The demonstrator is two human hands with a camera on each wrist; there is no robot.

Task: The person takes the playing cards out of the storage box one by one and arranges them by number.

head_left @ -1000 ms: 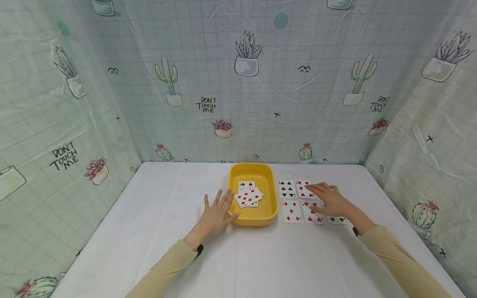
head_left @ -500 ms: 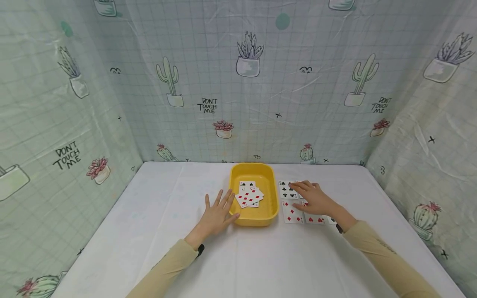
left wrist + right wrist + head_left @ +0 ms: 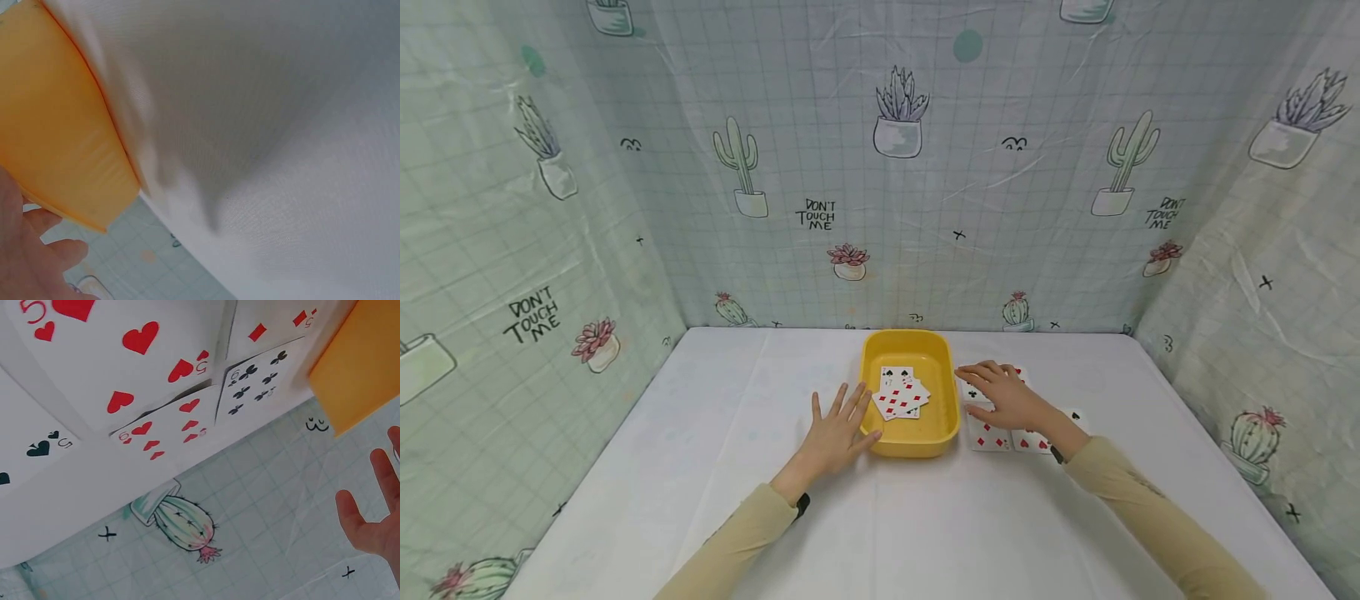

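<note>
My left hand [image 3: 831, 437], fingers spread, rests at the left rim of a yellow plastic tub [image 3: 910, 448]. Inside the tub lie overlapping playing cards, a diamonds card [image 3: 900, 397] on top. My right hand [image 3: 1011, 406] is over the cards right of the tub, fingers extended toward its right rim. It partly hides the six of clubs [image 3: 253, 384] and the five of diamonds [image 3: 990, 441]. In the right wrist view, the five of hearts [image 3: 140, 369], six of hearts [image 3: 165, 437] and five of spades [image 3: 25, 447] lie face up. No card shows in either hand.
A white-covered table [image 3: 730, 383] carries the tub and cards. Behind it and at both sides hangs a cactus-print cloth [image 3: 958, 192]. The loose cards lie in two rows close to the tub's right side.
My right hand has moved left across the cards, from the hearts cards to beside the tub. My left hand has stayed at the tub's left rim.
</note>
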